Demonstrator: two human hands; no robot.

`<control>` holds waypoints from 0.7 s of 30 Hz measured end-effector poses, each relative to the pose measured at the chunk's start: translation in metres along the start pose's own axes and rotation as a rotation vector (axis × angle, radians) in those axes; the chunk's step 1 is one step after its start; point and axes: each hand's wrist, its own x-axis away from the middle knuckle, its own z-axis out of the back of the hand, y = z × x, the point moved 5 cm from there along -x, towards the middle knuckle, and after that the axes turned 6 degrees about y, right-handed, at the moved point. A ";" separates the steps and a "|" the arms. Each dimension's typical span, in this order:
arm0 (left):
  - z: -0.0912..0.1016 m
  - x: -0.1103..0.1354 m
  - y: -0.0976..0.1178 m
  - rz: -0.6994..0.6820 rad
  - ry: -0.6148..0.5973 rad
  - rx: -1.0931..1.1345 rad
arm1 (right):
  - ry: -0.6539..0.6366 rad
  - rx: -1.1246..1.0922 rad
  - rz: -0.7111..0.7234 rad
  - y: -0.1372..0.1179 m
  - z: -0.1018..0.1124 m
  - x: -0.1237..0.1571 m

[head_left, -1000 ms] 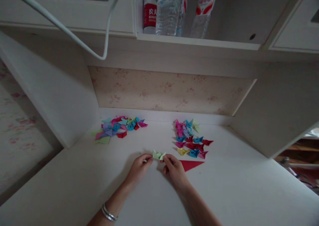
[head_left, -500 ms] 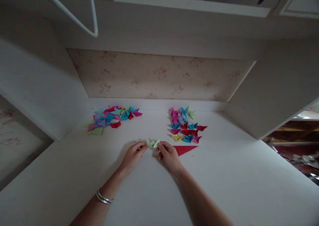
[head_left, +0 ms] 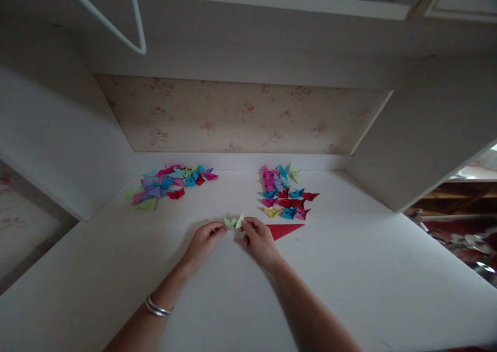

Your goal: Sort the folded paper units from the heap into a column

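A small pale green origami piece with pointed, folded-up ends is held over the white desk, pinched from both sides. My left hand grips its left end between thumb and fingertips. On its right end, my right hand is closed, thumb against the fingers. Just past my right hand lies a flat red paper triangle, partly covered by that hand.
Folded paper pieces in many colours form a heap at the back left. Several more folded pieces stand in rows at the back right. Side panels and an overhead shelf enclose the white desk; a white bent rod hangs upper left.
Between my fingers the right end of the green origami piece now stands more upright. The whole view has shifted slightly; both hands keep their hold.
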 end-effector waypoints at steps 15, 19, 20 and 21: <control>0.004 -0.002 -0.001 -0.063 0.099 0.007 | -0.034 0.013 -0.031 0.004 -0.001 0.001; 0.003 -0.001 -0.002 -0.030 0.086 0.037 | -0.016 0.000 -0.024 0.007 0.000 0.000; 0.003 0.000 -0.001 -0.028 0.083 0.045 | -0.016 0.001 -0.020 0.007 0.000 0.000; 0.003 0.000 0.000 -0.029 0.083 0.052 | -0.015 0.003 -0.015 0.006 0.000 0.000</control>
